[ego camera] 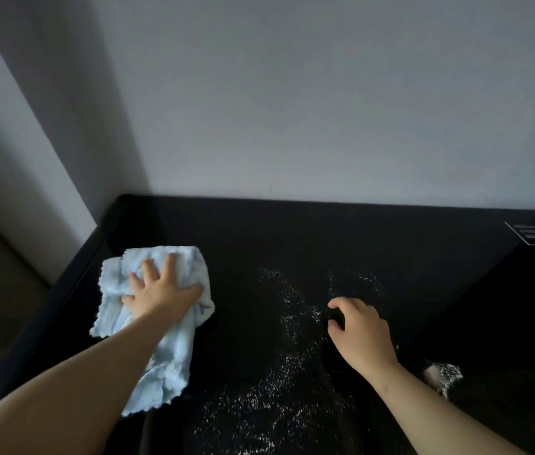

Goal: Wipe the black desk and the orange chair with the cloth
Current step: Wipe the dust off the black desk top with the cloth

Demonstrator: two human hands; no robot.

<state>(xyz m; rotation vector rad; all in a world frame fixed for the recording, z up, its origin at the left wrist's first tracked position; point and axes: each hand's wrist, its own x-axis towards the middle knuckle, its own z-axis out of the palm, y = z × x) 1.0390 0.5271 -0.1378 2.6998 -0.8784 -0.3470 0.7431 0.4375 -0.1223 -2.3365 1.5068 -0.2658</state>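
Note:
The black desk [423, 264] fills the lower half of the view, pushed against a pale wall. A light blue cloth [118, 280] lies crumpled at its back left corner. My left hand [158, 290] presses flat on the cloth with fingers spread. My right hand [358, 330] rests on the desk to the right of centre, fingers loosely curled with the tips on the surface, holding nothing. White powdery specks [292, 323] are scattered over the desk's middle, between and in front of my hands. The orange chair is out of sight.
A small whitish clump [441, 374] lies on the desk beside my right wrist. A white-outlined label [532, 234] sits at the desk's back right corner. The wall runs along the back edge. To the left of the desk drops a dim floor area.

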